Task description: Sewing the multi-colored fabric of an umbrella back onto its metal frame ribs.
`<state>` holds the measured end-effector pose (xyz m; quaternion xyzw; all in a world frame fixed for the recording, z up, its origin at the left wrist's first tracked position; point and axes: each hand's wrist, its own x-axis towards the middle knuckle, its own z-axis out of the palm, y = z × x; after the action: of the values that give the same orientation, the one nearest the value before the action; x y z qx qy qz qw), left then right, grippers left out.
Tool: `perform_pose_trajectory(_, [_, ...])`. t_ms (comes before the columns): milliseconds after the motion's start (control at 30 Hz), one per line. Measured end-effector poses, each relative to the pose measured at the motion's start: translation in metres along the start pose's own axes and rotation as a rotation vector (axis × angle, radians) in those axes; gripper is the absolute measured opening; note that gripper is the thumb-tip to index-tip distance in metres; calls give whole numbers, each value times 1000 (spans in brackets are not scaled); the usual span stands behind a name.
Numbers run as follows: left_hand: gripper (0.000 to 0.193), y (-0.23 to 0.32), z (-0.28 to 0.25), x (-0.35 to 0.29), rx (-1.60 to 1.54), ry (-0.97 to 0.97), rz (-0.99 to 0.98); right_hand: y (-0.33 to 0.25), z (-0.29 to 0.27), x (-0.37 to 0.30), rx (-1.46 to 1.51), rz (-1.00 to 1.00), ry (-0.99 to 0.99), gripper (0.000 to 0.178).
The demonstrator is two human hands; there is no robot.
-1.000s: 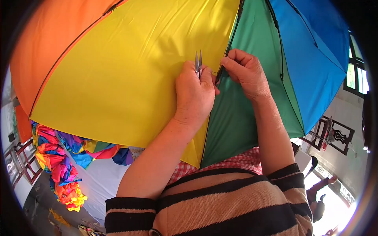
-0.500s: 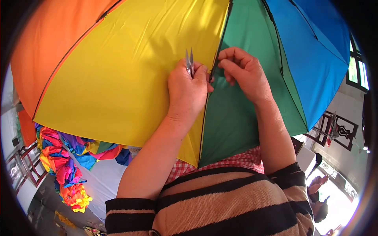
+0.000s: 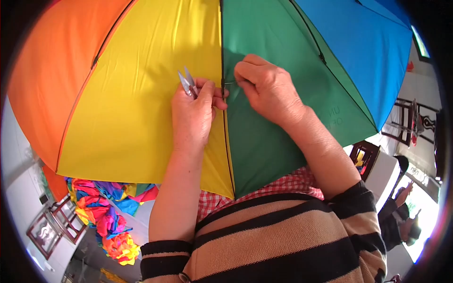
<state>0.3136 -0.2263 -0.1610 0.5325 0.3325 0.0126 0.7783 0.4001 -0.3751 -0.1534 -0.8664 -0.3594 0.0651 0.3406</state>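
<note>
Left hand [image 3: 192, 113] has snips [image 3: 190, 88] in a closed grip, right hand [image 3: 271, 87] is pinched together, contents unclear, open umbrella [image 3: 264, 146] beneath both; a left-hand slip could make the blades [image 3: 182, 79] nick its yellow panel [image 3: 127, 118].

Tan knit top [image 3: 283, 234] w/ wide blk stripes; short sleeves [image 3: 166, 264] ending in blk; red/wht checked cloth [image 3: 302, 183] at waist.
</note>
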Motion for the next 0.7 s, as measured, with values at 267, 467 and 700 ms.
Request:
perform_pose_trajectory(267, [28, -1, 1, 0, 142, -18, 60, 1, -16, -3, 1275, 499, -60, 4])
perform_pose_trajectory(467, [35, 1, -1, 1, 70, -38, 30, 11, -21, -8, 1570, 625, -70, 2])
perform_pose_trajectory(700, [32, 4, -4, 1, -11, -91, 2, 6, 10, -2, 452, 282, 136, 3])
